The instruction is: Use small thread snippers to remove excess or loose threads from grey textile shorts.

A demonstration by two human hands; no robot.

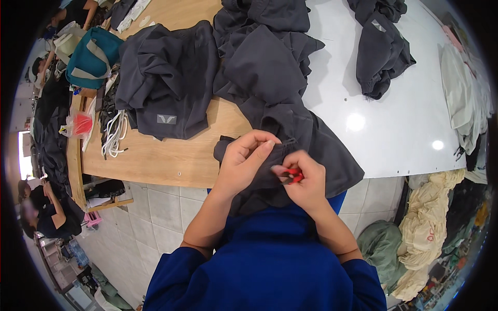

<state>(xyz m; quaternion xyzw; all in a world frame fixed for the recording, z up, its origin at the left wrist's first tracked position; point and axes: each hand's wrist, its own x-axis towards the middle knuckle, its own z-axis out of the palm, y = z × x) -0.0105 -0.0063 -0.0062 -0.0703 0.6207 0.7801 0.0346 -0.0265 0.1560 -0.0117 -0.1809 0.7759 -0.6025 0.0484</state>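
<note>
A dark grey garment [334, 155] hangs over the table's front edge, close to my body. My left hand [239, 165] is closed, its thumb and index finger pinching the gathered edge of this cloth. In my closed right hand [308, 179] is a small pair of red thread snips [293, 176], just below and right of the left fingertips. The snips' blades are blurred, and the palm hides part of the handle. A pile of more dark grey garments [267, 62] lies directly beyond my hands and touches the held one.
A dark grey garment with a light patch [166, 119] lies left on the wooden tabletop [155, 160], near white cords [115, 136] and a teal bag [92, 58]. Another grey garment [381, 57] rests on the white tabletop [332, 83]. Cream cloth [428, 228] is heaped at right; people are at far left.
</note>
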